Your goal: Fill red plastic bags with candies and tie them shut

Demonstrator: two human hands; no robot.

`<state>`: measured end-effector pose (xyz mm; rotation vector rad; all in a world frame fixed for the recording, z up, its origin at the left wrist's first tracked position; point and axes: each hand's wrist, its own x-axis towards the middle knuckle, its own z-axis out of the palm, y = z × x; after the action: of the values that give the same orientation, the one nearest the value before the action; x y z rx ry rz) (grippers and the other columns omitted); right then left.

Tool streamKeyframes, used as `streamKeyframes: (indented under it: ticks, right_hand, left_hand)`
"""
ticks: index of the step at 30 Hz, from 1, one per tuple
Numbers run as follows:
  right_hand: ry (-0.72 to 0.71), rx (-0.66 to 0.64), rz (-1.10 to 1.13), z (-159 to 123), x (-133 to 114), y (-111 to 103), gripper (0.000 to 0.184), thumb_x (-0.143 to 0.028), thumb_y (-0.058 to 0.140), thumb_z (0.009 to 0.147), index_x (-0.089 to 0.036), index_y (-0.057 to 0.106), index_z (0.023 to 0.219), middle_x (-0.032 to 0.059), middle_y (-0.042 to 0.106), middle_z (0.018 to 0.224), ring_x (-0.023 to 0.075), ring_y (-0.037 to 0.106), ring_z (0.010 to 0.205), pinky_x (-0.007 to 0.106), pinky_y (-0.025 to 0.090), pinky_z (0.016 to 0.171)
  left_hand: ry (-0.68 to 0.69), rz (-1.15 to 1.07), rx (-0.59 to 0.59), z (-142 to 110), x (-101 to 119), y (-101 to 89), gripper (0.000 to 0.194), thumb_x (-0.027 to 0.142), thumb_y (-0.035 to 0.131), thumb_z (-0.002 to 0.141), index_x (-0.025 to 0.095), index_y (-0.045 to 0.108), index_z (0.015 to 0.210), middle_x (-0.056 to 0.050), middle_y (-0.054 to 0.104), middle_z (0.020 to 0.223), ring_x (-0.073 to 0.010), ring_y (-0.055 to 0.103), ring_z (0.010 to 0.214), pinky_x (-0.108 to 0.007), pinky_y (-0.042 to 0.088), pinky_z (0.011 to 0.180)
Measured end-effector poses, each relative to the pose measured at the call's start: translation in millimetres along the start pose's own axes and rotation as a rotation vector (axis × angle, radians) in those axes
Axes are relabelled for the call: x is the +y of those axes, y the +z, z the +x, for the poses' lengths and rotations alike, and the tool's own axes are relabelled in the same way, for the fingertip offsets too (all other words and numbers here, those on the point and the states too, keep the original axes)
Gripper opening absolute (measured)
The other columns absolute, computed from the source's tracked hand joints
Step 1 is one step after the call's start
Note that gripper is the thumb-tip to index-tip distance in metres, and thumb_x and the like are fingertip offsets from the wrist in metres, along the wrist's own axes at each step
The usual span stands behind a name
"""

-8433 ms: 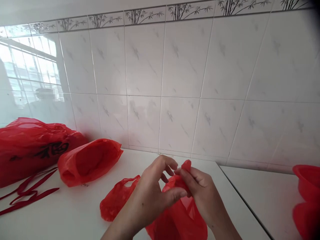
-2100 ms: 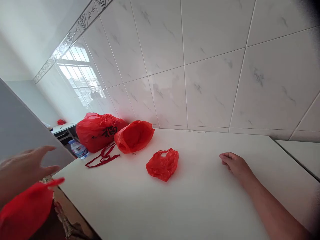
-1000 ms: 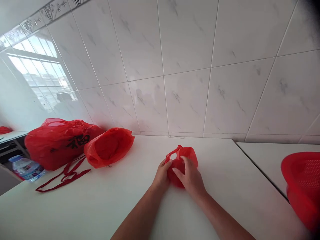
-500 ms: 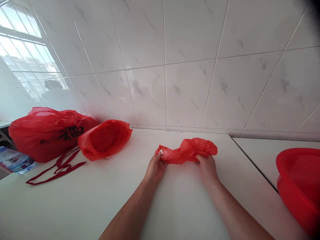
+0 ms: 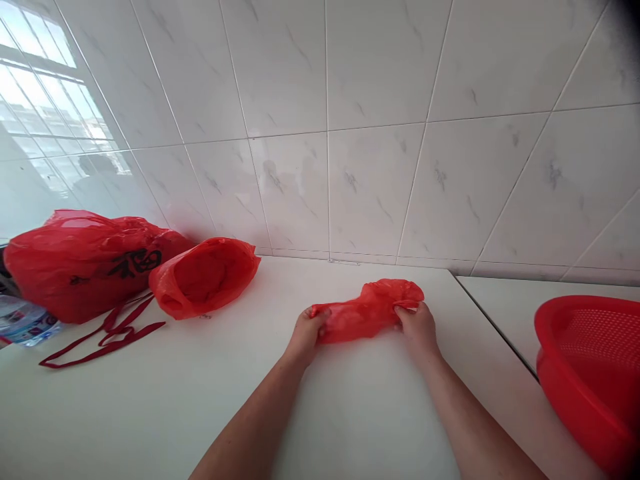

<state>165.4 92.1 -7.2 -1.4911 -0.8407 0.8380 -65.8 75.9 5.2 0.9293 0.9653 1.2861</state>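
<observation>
A crumpled, thin red plastic bag [image 5: 355, 318] is stretched sideways between my two hands, just above the white tabletop [image 5: 370, 413]. My left hand [image 5: 309, 333] pinches its left end between thumb and fingers. At the right part, my right hand [image 5: 416, 327] grips the film, with the thumb on top and the fingers mostly hidden underneath. The bag's bunched right end bulges up past my right thumb. I cannot tell whether anything is inside it.
To the left, another red plastic bag [image 5: 205, 277] lies with its mouth open, beside a large full red bag [image 5: 95, 267] with black lettering. Dark red straps [image 5: 100, 343] and a plastic bottle [image 5: 25, 320] are near it. A red basket [image 5: 590, 373] stands right; a tiled wall [image 5: 375, 180] rises behind.
My left hand has shifted its hold on the bag's left end, and the loop there no longer shows. The bag's left part is spread wider and lower. The view has turned slightly right.
</observation>
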Motion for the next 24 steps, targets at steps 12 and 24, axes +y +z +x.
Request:
streamKeyframes:
  ticks: [12, 24]
  right_hand:
    - [0.084, 0.032, 0.18, 12.4, -26.7, -30.6, 0.012, -0.026, 0.048, 0.063, -0.021, 0.044, 0.053, -0.0044, 0.044, 0.044, 0.0083, 0.036, 0.037, 0.022, 0.026, 0.038]
    - [-0.258, -0.65, -0.097, -50.9, -57.9, 26.2, 0.029, -0.043, 0.05, 0.081, -0.02, 0.066, 0.074, 0.0041, 0.068, 0.083, 0.0185, 0.062, 0.081, 0.028, 0.047, 0.069]
  left_hand:
    - [0.121, -0.29, 0.219, 12.1, -0.1, -17.1, 0.034, 0.023, 0.06, 0.066, 0.02, 0.028, 0.055, 0.007, 0.031, 0.051, -0.0056, 0.034, 0.046, -0.018, 0.029, 0.045]
    - [0.07, -0.186, -0.065, -20.7, 20.2, 28.0, 0.032, 0.032, 0.067, 0.072, 0.018, 0.039, 0.063, 0.009, 0.031, 0.051, -0.0043, 0.025, 0.044, -0.018, 0.02, 0.044]
